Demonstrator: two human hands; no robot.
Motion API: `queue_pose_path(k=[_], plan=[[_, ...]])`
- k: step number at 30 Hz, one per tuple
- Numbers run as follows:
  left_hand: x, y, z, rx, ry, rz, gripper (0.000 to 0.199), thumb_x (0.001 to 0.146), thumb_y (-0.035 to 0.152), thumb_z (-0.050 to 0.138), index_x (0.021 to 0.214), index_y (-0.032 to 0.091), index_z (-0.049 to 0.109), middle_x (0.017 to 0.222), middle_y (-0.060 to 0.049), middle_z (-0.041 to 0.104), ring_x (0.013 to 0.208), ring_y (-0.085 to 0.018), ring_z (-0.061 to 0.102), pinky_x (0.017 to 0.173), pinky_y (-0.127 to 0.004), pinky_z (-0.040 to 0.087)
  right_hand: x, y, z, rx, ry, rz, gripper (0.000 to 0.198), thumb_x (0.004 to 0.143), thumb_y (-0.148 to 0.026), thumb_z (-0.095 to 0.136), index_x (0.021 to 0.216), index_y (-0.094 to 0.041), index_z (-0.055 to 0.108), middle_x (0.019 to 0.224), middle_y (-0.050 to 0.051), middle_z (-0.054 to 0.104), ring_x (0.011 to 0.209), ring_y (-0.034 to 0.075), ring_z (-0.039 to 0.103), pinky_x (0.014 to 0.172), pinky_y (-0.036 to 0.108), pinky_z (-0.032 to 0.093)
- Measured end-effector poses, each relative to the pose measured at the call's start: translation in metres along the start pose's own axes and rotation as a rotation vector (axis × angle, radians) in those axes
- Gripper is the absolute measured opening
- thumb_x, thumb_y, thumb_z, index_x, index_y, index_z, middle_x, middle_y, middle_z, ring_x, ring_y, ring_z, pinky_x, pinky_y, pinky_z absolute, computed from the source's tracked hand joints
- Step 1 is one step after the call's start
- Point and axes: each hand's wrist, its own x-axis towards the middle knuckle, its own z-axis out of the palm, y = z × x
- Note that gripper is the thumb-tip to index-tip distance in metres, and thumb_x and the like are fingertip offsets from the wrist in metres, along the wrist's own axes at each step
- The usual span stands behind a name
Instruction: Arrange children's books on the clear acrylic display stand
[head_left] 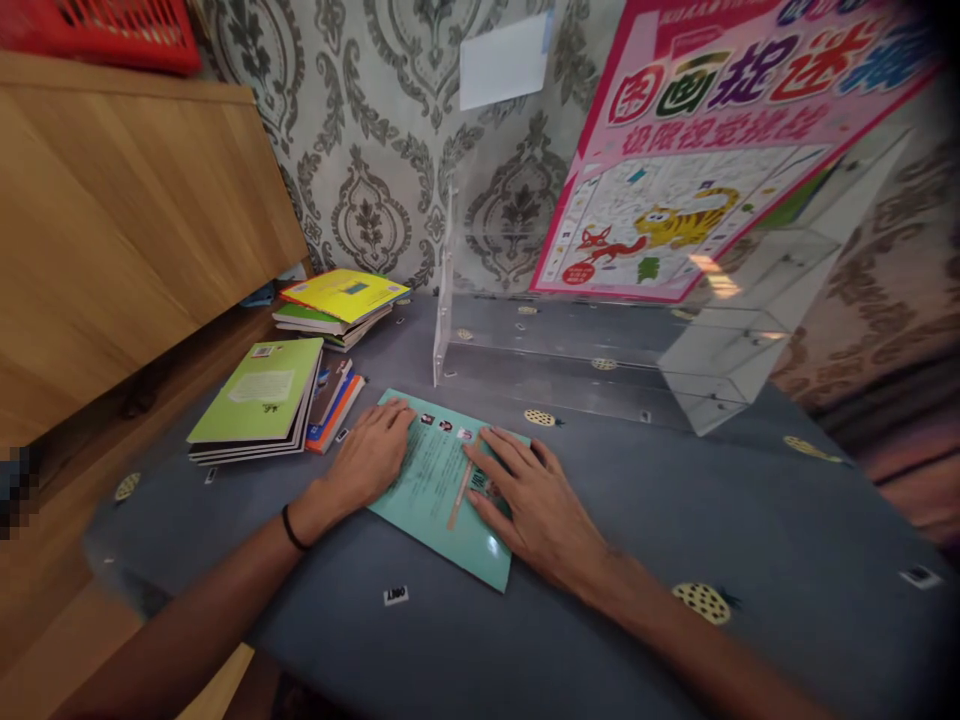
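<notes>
A teal book [431,490] with printed text and small pictures lies flat on the cloth-covered table in front of me. My left hand [373,450] rests on its left side, fingers stretched across the cover near the upper corner, thumb partly hidden. On the right part of the cover lies my right hand [536,500], palm down with fingers spread. Left of my left hand sits a pile of books topped by a green book [262,390]. An orange-and-blue-edged book [335,410] pokes out beside that pile.
Farther back is another stack under a yellow book [345,295]. A clear acrylic rack [444,310] stands at the back, with a large pink picture book [660,180] in it. A wooden cabinet [135,220] and a red basket [97,35] are at the left.
</notes>
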Motion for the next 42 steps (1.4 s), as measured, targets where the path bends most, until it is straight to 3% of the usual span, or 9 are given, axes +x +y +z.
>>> queue_pose_path(k=[9, 19, 25, 32, 37, 42], plan=[[-0.001, -0.002, 0.003, -0.039, 0.045, 0.008, 0.034, 0.101, 0.015, 0.039, 0.129, 0.012, 0.058, 0.139, -0.018, 0.064, 0.134, -0.03, 0.058, 0.112, -0.051, 0.049, 0.0, -0.003, -0.003, -0.011, 0.047, -0.007, 0.044, 0.104, -0.039, 0.046, 0.14, -0.018, 0.059, 0.146, 0.017, 0.059, 0.137, 0.035, 0.052, 0.11, 0.066, 0.039], [-0.003, -0.007, 0.006, -0.071, 0.073, 0.029, 0.035, 0.101, 0.017, 0.039, 0.129, 0.013, 0.059, 0.138, -0.018, 0.064, 0.132, -0.03, 0.059, 0.111, -0.052, 0.049, -0.009, 0.001, -0.006, -0.005, 0.173, 0.0, 0.029, 0.102, -0.028, 0.05, 0.123, -0.019, 0.069, 0.125, 0.012, 0.072, 0.117, 0.029, 0.064, 0.108, 0.06, 0.041], [-0.004, -0.007, 0.009, -0.095, 0.108, 0.059, 0.034, 0.1, 0.02, 0.041, 0.126, 0.014, 0.062, 0.133, -0.016, 0.067, 0.13, -0.031, 0.06, 0.11, -0.054, 0.05, -0.031, -0.001, -0.01, 0.065, 0.196, -0.038, 0.029, 0.105, -0.027, 0.048, 0.123, -0.019, 0.069, 0.126, 0.011, 0.073, 0.122, 0.028, 0.063, 0.109, 0.058, 0.042], [-0.004, -0.007, 0.011, -0.092, 0.147, 0.062, 0.035, 0.1, 0.021, 0.04, 0.124, 0.016, 0.065, 0.131, -0.015, 0.069, 0.126, -0.03, 0.062, 0.109, -0.051, 0.052, -0.061, -0.025, -0.018, 0.168, 0.135, -0.129, 0.033, 0.105, -0.029, 0.05, 0.132, -0.018, 0.065, 0.13, 0.012, 0.071, 0.129, 0.027, 0.059, 0.115, 0.056, 0.039], [-0.007, -0.012, 0.025, -0.076, 0.18, 0.073, 0.041, 0.103, 0.027, 0.035, 0.126, 0.016, 0.067, 0.13, -0.015, 0.07, 0.123, -0.029, 0.064, 0.106, -0.05, 0.053, -0.07, -0.033, -0.031, 0.168, -0.024, -0.135, 0.047, 0.101, -0.048, 0.056, 0.138, -0.02, 0.06, 0.136, 0.011, 0.067, 0.133, 0.027, 0.056, 0.117, 0.053, 0.038], [-0.023, -0.015, 0.033, -0.125, 0.079, 0.273, 0.052, 0.1, 0.053, 0.051, 0.146, 0.029, 0.056, 0.152, -0.008, 0.056, 0.142, -0.03, 0.05, 0.117, -0.05, 0.042, -0.069, -0.022, -0.025, 0.035, -0.032, -0.193, 0.054, 0.099, -0.057, 0.057, 0.137, -0.02, 0.059, 0.136, 0.011, 0.068, 0.131, 0.024, 0.058, 0.114, 0.043, 0.043]])
